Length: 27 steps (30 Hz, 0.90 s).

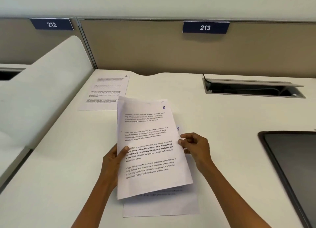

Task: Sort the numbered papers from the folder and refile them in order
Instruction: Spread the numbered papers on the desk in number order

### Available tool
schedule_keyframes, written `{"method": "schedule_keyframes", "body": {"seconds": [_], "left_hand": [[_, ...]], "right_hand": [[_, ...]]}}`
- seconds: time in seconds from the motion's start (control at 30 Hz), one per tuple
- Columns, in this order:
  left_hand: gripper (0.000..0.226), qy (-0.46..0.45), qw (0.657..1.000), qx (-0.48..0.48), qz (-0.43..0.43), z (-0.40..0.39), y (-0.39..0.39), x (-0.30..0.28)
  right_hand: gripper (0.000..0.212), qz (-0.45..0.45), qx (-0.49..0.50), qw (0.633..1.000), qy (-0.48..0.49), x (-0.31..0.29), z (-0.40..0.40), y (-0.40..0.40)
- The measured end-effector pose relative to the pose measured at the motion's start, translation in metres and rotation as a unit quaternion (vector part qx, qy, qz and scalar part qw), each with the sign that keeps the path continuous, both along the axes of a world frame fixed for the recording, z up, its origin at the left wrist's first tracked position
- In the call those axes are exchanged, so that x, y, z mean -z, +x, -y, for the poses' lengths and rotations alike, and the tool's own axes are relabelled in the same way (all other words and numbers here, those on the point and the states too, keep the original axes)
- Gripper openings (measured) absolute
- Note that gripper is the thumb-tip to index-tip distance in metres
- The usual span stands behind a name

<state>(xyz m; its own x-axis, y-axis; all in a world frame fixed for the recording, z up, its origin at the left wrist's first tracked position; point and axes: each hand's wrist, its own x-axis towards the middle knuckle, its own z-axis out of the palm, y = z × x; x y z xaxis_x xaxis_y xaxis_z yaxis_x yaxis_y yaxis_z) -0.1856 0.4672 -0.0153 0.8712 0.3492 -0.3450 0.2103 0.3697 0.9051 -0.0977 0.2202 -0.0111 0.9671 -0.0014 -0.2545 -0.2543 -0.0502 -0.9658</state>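
Note:
I hold a stack of printed papers [150,149] above the white desk, its top sheet marked 6 in the upper right corner. My left hand [113,161] grips the stack's left edge, thumb on top. My right hand [194,146] pinches the right edge of the top sheet. Under the stack a sheet marked 9 [160,207] lies flat on the desk, mostly hidden. A sheet marked 1 [106,92] lies flat at the back left of the desk.
A dark folder or mat [290,167] lies at the right edge. An open cable tray [253,89] is sunk into the desk at the back right. A beige partition [153,48] with signs 212 and 213 closes the back. A white divider [42,97] rises on the left.

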Motion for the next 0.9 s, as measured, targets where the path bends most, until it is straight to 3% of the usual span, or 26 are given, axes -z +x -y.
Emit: {"method": "schedule_keyframes", "body": {"seconds": [0.17, 0.43, 0.7, 0.9], "left_hand": [[0.03, -0.011, 1.0, 0.006, -0.013, 0.005, -0.002, 0.001], [0.026, -0.02, 0.999, 0.02, -0.029, 0.005, -0.002, -0.001], [0.013, 0.055, 0.996, -0.066, -0.025, -0.027, 0.003, -0.018], [0.027, 0.011, 0.989, -0.147, -0.018, -0.056, 0.004, -0.015]], "right_hand": [[0.035, -0.059, -0.005, 0.998, 0.037, 0.006, 0.008, 0.001], [0.014, -0.075, -0.03, 0.997, 0.009, 0.011, 0.014, 0.007], [0.005, -0.101, 0.107, 0.989, -0.001, 0.021, 0.03, 0.022], [0.006, -0.051, 0.166, 0.982, -0.074, 0.027, 0.043, 0.026]]}}
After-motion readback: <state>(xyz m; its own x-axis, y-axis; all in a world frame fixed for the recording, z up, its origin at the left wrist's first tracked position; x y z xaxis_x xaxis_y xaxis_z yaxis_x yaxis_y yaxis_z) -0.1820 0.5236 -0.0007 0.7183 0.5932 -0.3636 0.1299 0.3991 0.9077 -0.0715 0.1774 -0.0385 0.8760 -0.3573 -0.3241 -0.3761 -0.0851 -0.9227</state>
